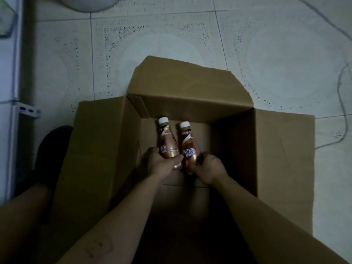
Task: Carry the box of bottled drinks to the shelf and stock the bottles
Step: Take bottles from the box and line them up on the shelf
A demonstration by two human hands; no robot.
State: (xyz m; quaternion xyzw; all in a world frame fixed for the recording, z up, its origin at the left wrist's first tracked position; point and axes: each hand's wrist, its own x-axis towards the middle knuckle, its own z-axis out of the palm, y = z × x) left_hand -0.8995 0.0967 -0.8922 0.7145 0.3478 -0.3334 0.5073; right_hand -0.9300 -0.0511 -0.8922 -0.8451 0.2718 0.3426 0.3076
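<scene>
Cardboard box (236, 149) sits open on a pale tiled floor (190, 35), all visible flaps folded outward: one flat to the left, one flat to the right, one angled away at the far side. Both forearms reach down into the box interior. Left hand (162, 162) is closed around the lower body of the left bottle (167, 143); right hand (209, 168) is closed around the lower body of the right bottle (189, 147). Both bottles are brown with white caps, caps pointing toward the far wall, just beside each other near the far-left inner corner. Right half of the box floor is bare, leaving open room beside the right hand. A grey cable (341, 92) loops on the floor beyond the right flap. A white shelf frame (16, 73) runs along the left edge, well apart from the box's left flap.
</scene>
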